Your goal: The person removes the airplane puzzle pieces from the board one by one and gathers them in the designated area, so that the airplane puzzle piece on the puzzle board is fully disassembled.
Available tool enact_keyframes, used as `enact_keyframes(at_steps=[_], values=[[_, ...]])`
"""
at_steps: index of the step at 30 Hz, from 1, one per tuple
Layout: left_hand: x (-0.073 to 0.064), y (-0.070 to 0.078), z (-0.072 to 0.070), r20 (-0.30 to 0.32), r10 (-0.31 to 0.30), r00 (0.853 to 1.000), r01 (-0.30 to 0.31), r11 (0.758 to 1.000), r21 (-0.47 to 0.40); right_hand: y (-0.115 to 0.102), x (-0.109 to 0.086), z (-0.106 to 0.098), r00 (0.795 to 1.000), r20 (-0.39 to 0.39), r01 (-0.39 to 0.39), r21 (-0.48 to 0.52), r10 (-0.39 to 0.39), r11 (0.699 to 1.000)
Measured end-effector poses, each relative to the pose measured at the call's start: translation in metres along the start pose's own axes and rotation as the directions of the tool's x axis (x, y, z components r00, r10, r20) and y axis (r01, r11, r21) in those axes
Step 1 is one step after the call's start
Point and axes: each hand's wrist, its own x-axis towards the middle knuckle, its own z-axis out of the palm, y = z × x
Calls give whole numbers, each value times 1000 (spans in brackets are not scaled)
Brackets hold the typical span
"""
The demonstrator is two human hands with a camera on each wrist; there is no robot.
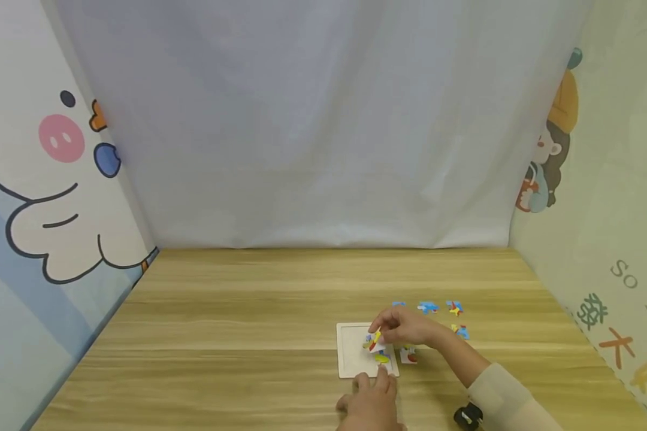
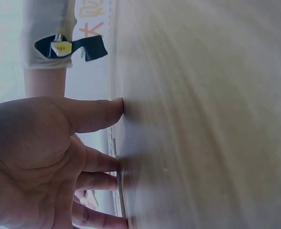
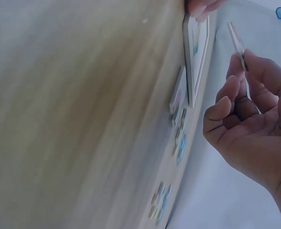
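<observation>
A white square puzzle tray (image 1: 347, 353) lies on the table. Above its right half, my right hand (image 1: 410, 327) pinches a jigsaw piece (image 1: 376, 342) with yellow and red print between thumb and fingertips. In the right wrist view this piece (image 3: 235, 39) is tilted and clear of the tray. Under it, a piece with blue and yellow-green print (image 1: 381, 358) lies at the tray's lower right. My left hand (image 1: 371, 402) rests at the tray's front edge, fingers extended. The left wrist view shows its thumb (image 2: 100, 114) on the table and its fingertips against the tray's edge.
Loose jigsaw pieces lie right of and behind the tray: a white and red one (image 1: 408, 357) beside it, a blue one (image 1: 428, 307), and others (image 1: 455, 308) farther right. A black strap (image 1: 468, 415) sits near the right sleeve. A pale curtain (image 1: 323, 149) hangs behind the table.
</observation>
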Motion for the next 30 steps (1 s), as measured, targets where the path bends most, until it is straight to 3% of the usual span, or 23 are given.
enact_keyframes(at_steps=[10, 22, 30], values=[[2, 1, 2, -28, -5, 1000, 6, 1000, 13, 12, -27, -16, 997, -76, -13, 50, 17, 999], [2, 4, 1, -39, -11, 999, 13, 999, 39, 22, -56, -28, 993, -118, -26, 31, 30, 999], [-1, 2, 1, -60, -7, 998, 10, 998, 59, 30, -77, -35, 980, -167, -101, 70, 112, 992]])
